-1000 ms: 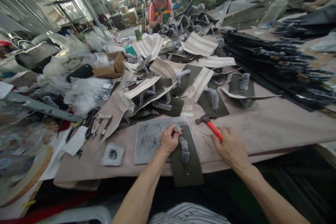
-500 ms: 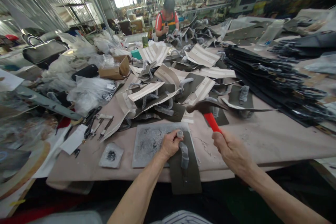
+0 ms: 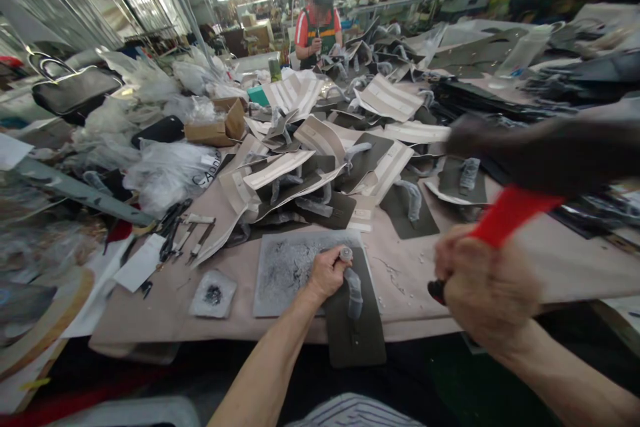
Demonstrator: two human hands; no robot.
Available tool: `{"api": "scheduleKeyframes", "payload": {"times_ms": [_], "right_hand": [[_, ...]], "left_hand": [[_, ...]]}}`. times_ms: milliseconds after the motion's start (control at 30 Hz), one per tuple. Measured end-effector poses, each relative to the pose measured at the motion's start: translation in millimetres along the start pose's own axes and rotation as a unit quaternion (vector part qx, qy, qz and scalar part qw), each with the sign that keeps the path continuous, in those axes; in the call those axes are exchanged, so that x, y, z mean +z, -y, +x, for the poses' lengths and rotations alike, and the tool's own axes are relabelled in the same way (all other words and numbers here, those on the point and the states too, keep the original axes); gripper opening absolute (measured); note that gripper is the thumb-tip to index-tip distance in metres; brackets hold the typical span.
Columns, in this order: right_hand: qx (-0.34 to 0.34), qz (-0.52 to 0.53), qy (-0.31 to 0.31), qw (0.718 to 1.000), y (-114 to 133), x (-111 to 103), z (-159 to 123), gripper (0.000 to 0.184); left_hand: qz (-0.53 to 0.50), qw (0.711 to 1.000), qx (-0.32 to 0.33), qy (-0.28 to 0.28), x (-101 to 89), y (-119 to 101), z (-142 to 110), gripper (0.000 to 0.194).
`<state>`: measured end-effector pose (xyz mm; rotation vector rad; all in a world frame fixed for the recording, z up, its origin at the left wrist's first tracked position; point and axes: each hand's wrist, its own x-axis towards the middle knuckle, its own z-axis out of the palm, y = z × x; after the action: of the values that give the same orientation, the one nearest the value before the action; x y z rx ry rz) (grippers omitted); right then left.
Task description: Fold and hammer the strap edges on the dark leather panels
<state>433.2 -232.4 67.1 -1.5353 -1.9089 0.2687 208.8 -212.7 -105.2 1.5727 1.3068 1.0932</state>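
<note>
The left hand (image 3: 327, 275), in a narrow grip, pins a small silver metal stud (image 3: 345, 253) upright on a dark olive leather panel (image 3: 356, 340), overlapping a grey metal plate (image 3: 285, 273) on the beige-covered counter (image 3: 420, 313). The right hand (image 3: 485, 287) clenches a red-handled claw hammer (image 3: 510, 213), held high and blurred.

Hammer head (image 3: 540, 153) blurred, cut off at right edge

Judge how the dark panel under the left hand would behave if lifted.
The panel looks fairly stiff: it juts past the table edge without visibly drooping. Similar panels in the pile bend, so it probably flexes. Thin, so likely light.
</note>
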Motion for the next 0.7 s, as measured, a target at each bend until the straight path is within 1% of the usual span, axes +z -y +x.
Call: {"api": "scheduleKeyframes", "payload": {"times_ms": [33,100,133,167,200,300,367,433,467,533,567,600,633,700], "right_hand": [[0.002,-0.028,0.077,0.997,-7,11,-8,0.043],[0.019,-0.099,0.226,0.969,-25,31,-24,0.038],[0.027,-0.125,0.277,0.952,-35,37,-30,0.035],[0.037,-0.141,0.304,0.942,-44,41,-34,0.033],[0.046,-0.147,0.316,0.936,-53,43,-37,0.032],[0.087,-0.120,0.332,0.932,-82,47,-42,0.035],[0.109,-0.118,0.337,0.928,-102,53,-45,0.036],[0.113,-0.159,0.319,0.928,-117,62,-48,0.034],[0.101,-0.184,0.292,0.933,-120,67,-49,0.033],[0.044,-0.200,0.212,0.956,-113,78,-51,0.032],[-0.002,-0.180,0.176,0.968,-103,85,-52,0.037],[-0.058,-0.145,0.156,0.975,-90,91,-54,0.042],[-0.119,-0.098,0.158,0.975,-75,99,-58,0.048],[-0.216,-0.013,0.191,0.957,-46,115,-69,0.051]], "left_hand": [[0.006,1.000,0.003,0.001,-0.1,0,0,0.014],[0.016,1.000,0.010,0.003,-0.2,1,-1,0.016],[0.020,1.000,0.014,0.005,-0.2,1,-1,0.016],[0.021,1.000,0.017,0.005,-0.2,1,-1,0.017],[0.022,1.000,0.018,0.005,-0.1,1,-1,0.017],[0.021,1.000,0.016,0.001,-0.2,-1,-1,0.016],[0.017,1.000,0.014,-0.003,-0.2,-2,-1,0.016],[0.012,1.000,0.012,-0.006,0.0,-2,-1,0.016],[0.010,1.000,0.011,-0.008,0.2,-2,-1,0.015],[0.005,1.000,0.009,-0.013,1.0,-1,-1,0.013],[0.002,1.000,0.007,-0.015,1.5,0,0,0.012],[-0.002,1.000,0.004,-0.019,2.2,0,0,0.011],[-0.008,1.000,-0.002,-0.025,3.0,0,0,0.010],[-0.024,0.999,-0.022,-0.038,4.7,-1,-1,0.008]]}}
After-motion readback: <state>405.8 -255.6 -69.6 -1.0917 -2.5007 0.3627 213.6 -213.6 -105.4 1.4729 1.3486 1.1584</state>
